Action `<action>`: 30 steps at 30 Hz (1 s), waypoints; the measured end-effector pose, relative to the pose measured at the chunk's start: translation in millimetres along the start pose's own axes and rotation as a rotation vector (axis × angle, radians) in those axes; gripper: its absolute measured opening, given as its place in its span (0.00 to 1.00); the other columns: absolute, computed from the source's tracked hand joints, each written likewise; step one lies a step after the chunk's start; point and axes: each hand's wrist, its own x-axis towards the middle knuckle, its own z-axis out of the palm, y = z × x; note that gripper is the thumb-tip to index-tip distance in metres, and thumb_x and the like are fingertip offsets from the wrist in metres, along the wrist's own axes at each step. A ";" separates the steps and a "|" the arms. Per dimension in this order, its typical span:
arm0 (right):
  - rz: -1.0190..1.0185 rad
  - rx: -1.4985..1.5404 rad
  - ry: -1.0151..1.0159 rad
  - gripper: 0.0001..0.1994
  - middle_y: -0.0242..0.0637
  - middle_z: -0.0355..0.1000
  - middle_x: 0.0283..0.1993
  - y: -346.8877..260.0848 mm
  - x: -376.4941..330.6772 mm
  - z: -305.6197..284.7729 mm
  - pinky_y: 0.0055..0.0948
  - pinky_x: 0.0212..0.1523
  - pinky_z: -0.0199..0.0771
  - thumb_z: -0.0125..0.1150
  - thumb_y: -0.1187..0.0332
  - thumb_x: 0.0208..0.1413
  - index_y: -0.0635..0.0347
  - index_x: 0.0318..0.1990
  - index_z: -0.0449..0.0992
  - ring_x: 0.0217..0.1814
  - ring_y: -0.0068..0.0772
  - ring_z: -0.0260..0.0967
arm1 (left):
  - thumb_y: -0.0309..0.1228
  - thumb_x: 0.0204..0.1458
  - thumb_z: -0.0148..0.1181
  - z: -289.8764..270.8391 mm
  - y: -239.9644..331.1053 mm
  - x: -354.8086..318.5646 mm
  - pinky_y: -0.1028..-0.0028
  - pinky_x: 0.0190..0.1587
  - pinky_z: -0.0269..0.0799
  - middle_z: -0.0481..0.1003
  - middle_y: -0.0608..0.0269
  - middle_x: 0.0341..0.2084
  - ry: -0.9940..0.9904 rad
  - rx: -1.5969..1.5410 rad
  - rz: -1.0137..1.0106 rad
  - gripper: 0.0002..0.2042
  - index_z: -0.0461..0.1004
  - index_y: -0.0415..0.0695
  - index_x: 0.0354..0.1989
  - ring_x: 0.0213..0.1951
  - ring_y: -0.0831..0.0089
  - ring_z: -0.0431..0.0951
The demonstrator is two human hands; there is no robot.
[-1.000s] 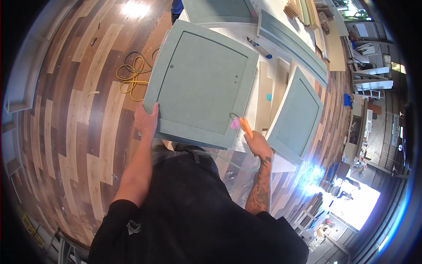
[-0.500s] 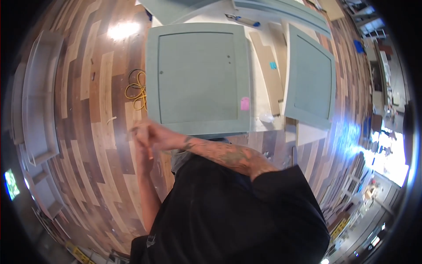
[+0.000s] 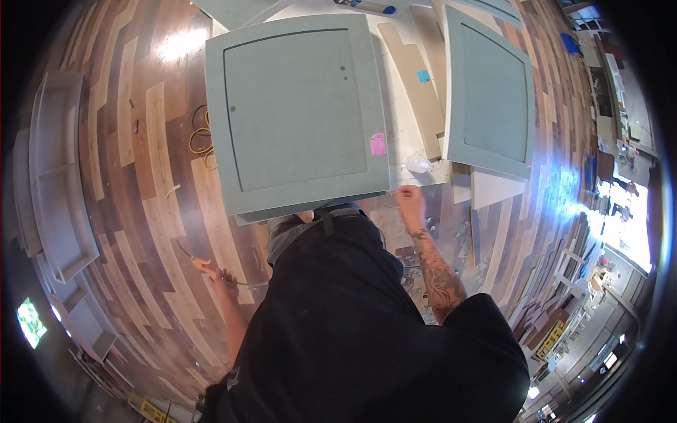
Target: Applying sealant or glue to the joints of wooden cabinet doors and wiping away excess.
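My left hand (image 3: 225, 283) is out to the left over the floor, closed around an orange tool (image 3: 202, 262) with a thin dark nozzle; it looks like an air blow gun. What seems to be a hose runs from it toward my body. Beside the near right corner of a grey-green cabinet door (image 3: 296, 113) is my right hand (image 3: 409, 202), its fingers curled; anything inside them is hidden. A pink sticky note (image 3: 378, 144) is on the door's lower right frame. Just beyond my right hand lies a clear, whitish plastic item (image 3: 418, 163).
A second grey-green door (image 3: 488, 92) and tan strips (image 3: 409, 77) lie to the right on the white work surface. At the far edge is a blue-handled tool (image 3: 367, 6). A yellow coiled cord (image 3: 201, 141) lies on the floor, with a white open cabinet frame (image 3: 48, 176) farther left.
My hands were together left of my body, right arm crossed over. They have parted: the left moved lower left with the orange tool, the right swung to the door's right corner.
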 end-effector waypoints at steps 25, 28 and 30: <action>-0.270 0.194 -0.069 0.31 0.37 0.71 0.51 -155.8 40.5 46.5 0.31 0.50 0.76 0.76 0.66 0.54 0.61 0.61 0.65 0.50 0.29 0.72 | 0.37 0.58 0.60 175.2 38.0 75.3 0.67 0.30 0.65 0.74 0.63 0.30 -0.074 0.369 0.304 0.17 0.78 0.45 0.53 0.30 0.70 0.74; -0.335 0.064 -0.185 0.34 0.37 0.71 0.49 -177.8 42.5 86.8 0.29 0.48 0.75 0.79 0.64 0.50 0.63 0.60 0.65 0.47 0.28 0.72 | 0.45 0.58 0.60 215.5 24.2 64.9 0.54 0.52 0.71 0.78 0.51 0.40 0.001 0.500 0.420 0.20 0.79 0.44 0.52 0.47 0.54 0.78; -0.336 0.034 -0.298 0.34 0.37 0.71 0.48 -198.2 49.0 119.1 0.30 0.48 0.74 0.79 0.62 0.50 0.63 0.60 0.65 0.47 0.28 0.72 | 0.49 0.57 0.60 233.8 29.2 36.3 0.49 0.60 0.66 0.77 0.47 0.46 0.052 0.613 0.462 0.23 0.80 0.45 0.52 0.54 0.48 0.76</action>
